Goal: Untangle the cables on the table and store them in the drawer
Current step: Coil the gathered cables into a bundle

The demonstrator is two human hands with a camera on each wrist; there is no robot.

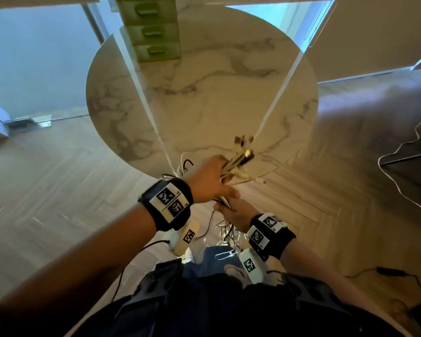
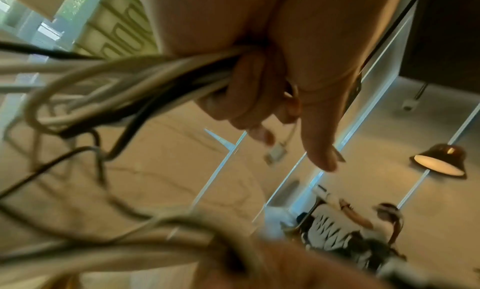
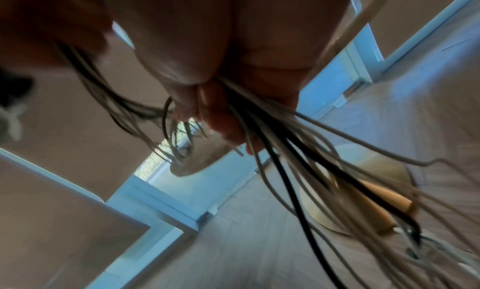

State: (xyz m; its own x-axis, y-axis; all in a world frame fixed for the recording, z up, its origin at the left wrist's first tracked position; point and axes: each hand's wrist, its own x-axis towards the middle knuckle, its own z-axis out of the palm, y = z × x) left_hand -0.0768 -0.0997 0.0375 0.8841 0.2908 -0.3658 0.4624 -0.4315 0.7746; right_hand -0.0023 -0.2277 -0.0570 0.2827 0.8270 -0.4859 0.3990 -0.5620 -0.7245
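Note:
A bundle of white and black cables [image 1: 238,164] hangs in front of me at the near edge of the round marble table [image 1: 204,98]. My left hand [image 1: 212,181] grips the bundle near its plug ends, which stick out toward the table. In the left wrist view the fingers [image 2: 249,100] curl round the cables [image 2: 145,82]. My right hand [image 1: 233,215] holds the same bundle just below, and the loose lengths [image 1: 229,235] dangle toward the floor. The right wrist view shows the cables [image 3: 280,149] fanning out from that fist [image 3: 218,117]. A green drawer unit [image 1: 153,32] stands at the table's far edge.
Wooden floor surrounds the table. A white cord [image 1: 404,166] snakes over the floor at the right, beside a dark piece of furniture. A black cable with an adapter [image 1: 389,272] lies at the lower right. Glass panels stand at the left and far right.

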